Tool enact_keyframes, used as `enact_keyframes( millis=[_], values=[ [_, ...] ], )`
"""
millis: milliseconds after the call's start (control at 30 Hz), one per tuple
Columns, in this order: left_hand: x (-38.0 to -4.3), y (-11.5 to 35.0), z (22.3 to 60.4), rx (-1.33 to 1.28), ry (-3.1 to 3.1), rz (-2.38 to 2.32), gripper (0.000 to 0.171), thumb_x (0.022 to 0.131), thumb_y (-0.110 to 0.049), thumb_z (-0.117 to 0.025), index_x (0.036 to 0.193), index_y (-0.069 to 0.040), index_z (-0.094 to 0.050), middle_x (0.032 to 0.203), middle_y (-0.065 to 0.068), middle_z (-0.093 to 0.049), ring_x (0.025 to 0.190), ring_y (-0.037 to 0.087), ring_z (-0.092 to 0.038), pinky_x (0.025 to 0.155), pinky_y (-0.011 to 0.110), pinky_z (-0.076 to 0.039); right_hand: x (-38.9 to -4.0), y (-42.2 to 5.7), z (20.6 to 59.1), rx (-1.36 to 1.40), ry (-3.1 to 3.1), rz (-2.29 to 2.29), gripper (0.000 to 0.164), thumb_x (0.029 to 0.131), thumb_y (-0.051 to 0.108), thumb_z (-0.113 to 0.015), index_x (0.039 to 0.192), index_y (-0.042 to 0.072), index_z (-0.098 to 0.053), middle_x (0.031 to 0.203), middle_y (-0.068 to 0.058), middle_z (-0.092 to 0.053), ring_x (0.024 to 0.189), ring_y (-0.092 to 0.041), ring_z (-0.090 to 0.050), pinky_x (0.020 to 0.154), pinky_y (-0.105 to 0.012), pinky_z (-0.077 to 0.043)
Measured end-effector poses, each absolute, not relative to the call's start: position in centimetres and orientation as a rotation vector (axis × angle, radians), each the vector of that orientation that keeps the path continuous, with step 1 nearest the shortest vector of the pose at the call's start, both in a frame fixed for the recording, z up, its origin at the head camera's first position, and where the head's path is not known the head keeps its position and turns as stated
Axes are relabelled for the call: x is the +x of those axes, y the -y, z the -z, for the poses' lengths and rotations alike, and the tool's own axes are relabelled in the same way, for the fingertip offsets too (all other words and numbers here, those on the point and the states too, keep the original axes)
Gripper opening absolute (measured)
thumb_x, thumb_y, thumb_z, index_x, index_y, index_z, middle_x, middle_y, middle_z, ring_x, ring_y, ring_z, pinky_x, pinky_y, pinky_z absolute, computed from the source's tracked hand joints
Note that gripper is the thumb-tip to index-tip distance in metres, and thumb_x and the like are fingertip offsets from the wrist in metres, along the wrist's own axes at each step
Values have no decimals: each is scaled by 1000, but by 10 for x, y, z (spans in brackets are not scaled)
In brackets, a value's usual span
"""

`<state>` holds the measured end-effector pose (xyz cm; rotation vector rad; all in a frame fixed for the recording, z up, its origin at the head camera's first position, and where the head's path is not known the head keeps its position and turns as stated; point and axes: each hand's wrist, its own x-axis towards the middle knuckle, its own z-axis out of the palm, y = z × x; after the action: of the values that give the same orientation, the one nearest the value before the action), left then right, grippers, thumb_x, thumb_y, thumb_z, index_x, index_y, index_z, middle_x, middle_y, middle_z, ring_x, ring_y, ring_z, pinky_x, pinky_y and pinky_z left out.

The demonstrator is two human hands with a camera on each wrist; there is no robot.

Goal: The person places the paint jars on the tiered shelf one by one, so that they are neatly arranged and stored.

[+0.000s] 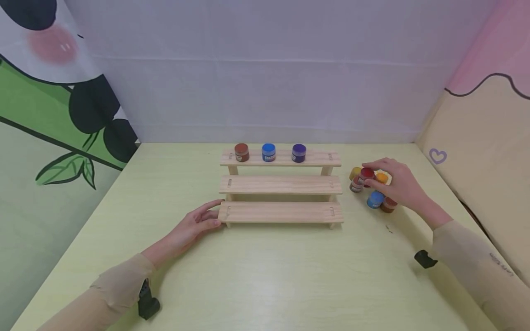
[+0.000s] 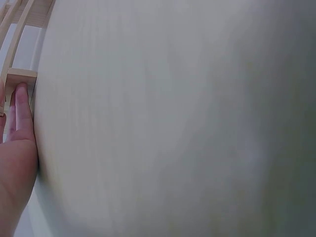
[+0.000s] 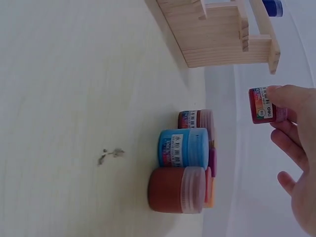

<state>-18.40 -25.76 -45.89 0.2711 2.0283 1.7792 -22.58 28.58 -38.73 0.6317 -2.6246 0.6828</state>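
Note:
A three-step wooden rack (image 1: pixel 281 212) stands in the middle of the table. My left hand (image 1: pixel 198 225) holds the left end of its lowest step, thumb at the front and fingers toward the back; the left wrist view shows the fingers against the wood. On the top step stand a brown paint jar (image 1: pixel 242 152), a blue paint jar (image 1: pixel 268 152) and a purple paint jar (image 1: pixel 299 153). Right of the rack, my right hand (image 1: pixel 399 184) pinches a dark red paint jar (image 3: pixel 261 105) between thumb and fingers, raised above the other jars.
Several paint jars cluster under and beside the right hand, among them a light blue jar (image 3: pixel 183 148), a reddish-brown jar (image 3: pixel 177 190) and an orange jar (image 1: pixel 382 178). A small dark mark (image 3: pixel 111 155) lies on the table. A pale cloth wall (image 1: pixel 265 101) rises behind the table.

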Motion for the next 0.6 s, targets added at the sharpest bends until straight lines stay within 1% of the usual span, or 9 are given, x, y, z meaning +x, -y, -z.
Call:
enact_keyframes(
  millis=[233,433,500,600],
  values=[
    [-184,259,460,269,-2030,-1778,66,99,-22,-61,156,-19,-28,145,17,-52,117,3,-62,97,17,-50,-233,-281,369,641,2594,-719,44,82,8,-79,123,3,-66,112,-15,-69,105,-31,-60,91,-49,-45],
    [-183,258,459,248,-2024,-1773,67,98,-24,-62,156,-21,-28,147,18,-50,118,4,-61,97,17,-50,-239,-274,356,643,2550,-726,44,82,10,-80,124,5,-67,112,-12,-69,106,-27,-59,92,-39,-43],
    [-183,258,458,252,-2024,-1771,68,98,-24,-62,156,-20,-28,147,18,-50,118,4,-61,97,17,-50,-240,-271,353,644,2548,-726,45,82,11,-80,125,6,-67,113,-11,-69,107,-27,-59,92,-39,-43],
    [-183,258,457,260,-2026,-1770,67,98,-23,-62,156,-20,-28,147,18,-50,118,3,-61,97,16,-50,-242,-268,349,641,2552,-732,46,84,13,-79,127,8,-66,113,-11,-69,107,-27,-59,93,-42,-44]
  ],
)
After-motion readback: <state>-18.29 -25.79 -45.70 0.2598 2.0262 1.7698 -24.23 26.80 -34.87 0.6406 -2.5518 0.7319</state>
